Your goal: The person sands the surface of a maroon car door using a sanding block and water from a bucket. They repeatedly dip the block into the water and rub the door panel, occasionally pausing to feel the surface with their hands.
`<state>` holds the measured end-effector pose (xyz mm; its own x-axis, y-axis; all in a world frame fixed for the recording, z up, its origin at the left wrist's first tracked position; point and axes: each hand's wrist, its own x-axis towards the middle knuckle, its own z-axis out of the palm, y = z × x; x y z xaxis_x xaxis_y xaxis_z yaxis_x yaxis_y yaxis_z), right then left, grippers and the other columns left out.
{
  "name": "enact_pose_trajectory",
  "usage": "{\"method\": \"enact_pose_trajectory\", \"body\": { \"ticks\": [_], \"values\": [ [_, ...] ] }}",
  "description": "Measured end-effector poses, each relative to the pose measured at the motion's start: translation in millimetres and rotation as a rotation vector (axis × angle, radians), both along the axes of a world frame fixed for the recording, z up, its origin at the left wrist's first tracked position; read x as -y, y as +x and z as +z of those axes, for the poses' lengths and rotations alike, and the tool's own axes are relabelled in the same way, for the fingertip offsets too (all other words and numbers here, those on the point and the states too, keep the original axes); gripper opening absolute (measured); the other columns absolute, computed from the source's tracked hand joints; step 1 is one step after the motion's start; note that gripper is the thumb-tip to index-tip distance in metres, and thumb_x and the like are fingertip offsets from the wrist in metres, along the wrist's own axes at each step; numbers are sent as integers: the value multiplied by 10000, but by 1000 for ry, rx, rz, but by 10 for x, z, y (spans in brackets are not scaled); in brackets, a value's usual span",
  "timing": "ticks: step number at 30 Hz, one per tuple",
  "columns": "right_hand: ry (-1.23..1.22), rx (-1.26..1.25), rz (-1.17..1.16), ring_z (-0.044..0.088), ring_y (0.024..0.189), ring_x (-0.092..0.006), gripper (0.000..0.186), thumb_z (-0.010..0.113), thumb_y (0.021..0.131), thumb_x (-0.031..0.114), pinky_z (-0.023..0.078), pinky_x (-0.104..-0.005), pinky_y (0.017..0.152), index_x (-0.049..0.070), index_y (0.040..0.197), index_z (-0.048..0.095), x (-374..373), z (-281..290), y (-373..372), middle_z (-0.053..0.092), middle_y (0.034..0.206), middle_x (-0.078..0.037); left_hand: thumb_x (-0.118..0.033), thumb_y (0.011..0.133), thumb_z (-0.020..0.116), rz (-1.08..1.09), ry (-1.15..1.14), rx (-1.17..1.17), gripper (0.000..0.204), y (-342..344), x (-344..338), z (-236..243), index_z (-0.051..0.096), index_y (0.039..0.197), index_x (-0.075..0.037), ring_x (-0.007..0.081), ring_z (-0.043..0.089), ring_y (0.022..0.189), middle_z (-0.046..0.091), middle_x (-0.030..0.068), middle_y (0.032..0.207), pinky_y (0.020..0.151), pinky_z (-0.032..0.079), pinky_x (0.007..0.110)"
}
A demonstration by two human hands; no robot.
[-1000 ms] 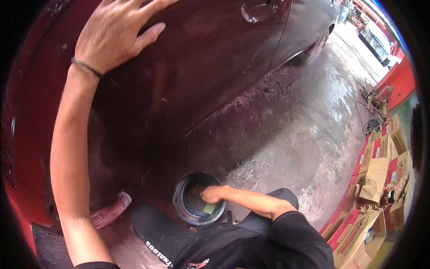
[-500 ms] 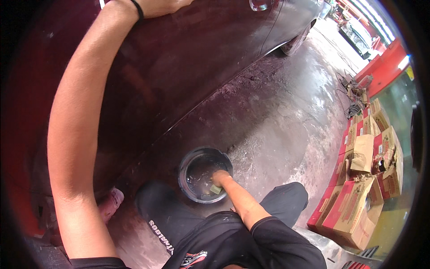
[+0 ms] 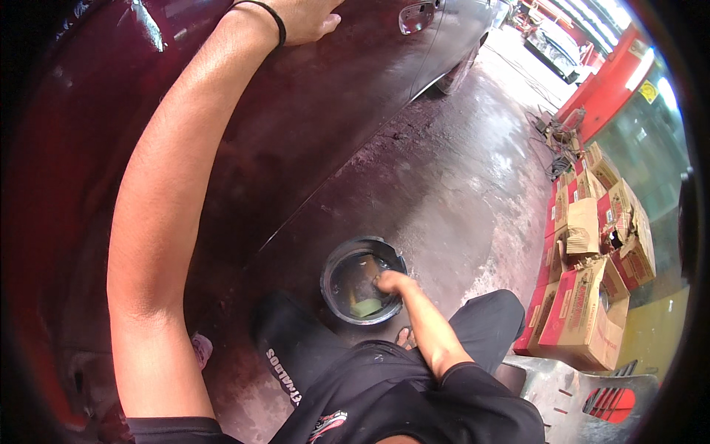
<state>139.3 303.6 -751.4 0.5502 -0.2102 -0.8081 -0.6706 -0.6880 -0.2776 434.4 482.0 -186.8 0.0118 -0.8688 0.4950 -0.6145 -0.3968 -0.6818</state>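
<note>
My left arm reaches up the dark red car panel point(image 3: 325, 118). My left hand point(image 3: 303, 18) lies against it at the top edge, thumb out, its other fingers mostly out of frame. My right hand point(image 3: 388, 281) is down inside a black bucket point(image 3: 331, 263) of murky water on the floor between my legs. Its fingers are curled; what they hold, if anything, is unclear. A green sponge-like block point(image 3: 364, 308) lies in the bucket, below my hand.
Torn cardboard boxes point(image 3: 569, 318) are stacked to the right, with cables point(image 3: 562, 148) beyond them and a grey plastic seat point(image 3: 543, 399) at the lower right. A door handle point(image 3: 416, 18) is higher on the car. Concrete floor point(image 3: 473, 207) runs toward a bright area behind.
My left hand has slid to the right along the panel. The view has shifted. My right hand stays in the bucket, with the green block now more apart from it.
</note>
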Motion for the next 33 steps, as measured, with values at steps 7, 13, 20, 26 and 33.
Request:
{"method": "enact_pose_trajectory", "body": {
  "ticks": [7, 13, 20, 26, 33],
  "values": [
    [435, 855, -853, 693, 831, -140, 494, 533, 1108, 500, 610, -297, 605, 69, 1293, 687, 1025, 1849, 921, 730, 1041, -44, -381, 925, 687, 12, -3, -47, 573, 26, 15, -13, 655, 1415, -86, 296, 397, 1551, 524, 140, 1597, 1303, 250, 537],
    [-173, 1910, -775, 553, 1406, -435, 554, 436, 1142, 381, 447, -440, 1174, -11, 1526, 511, 396, 3688, 2762, 561, 1521, -288, -372, 915, 693, -28, -5, -11, 596, 11, 30, 27, 646, 1436, -87, 304, 403, 1549, 523, 148, 1600, 1305, 250, 530],
    [-74, 1863, -561, 20, 1655, -424, 663, 354, 1149, 317, 0, -770, 1216, 51, 1715, 134, -658, 3242, 3051, 81, 1799, -176, -300, 938, 692, 35, 24, 42, 608, -23, 66, 1, 558, 1519, -184, 269, 342, 1585, 443, 56, 1668, 1324, 221, 516],
    [12, 1845, -881, 70, 1660, -375, 691, 281, 1154, 514, 21, -793, 1204, 126, 1719, 197, 1657, 3735, 3840, 144, 1803, -95, -273, 943, 693, 195, 60, 37, 620, -50, 158, 14, 533, 1540, -216, 246, 315, 1601, 406, 11, 1702, 1323, 209, 525],
    [-21, 1798, -576, 33, 1653, -432, 666, 378, 1130, 294, -3, -796, 1200, 70, 1716, 153, 691, 3490, 3245, 111, 1797, -164, -248, 908, 691, 231, 101, 1, 618, -205, 254, 101, 568, 1506, -156, 317, 343, 1589, 450, 90, 1674, 1318, 197, 541]
  ]
}}
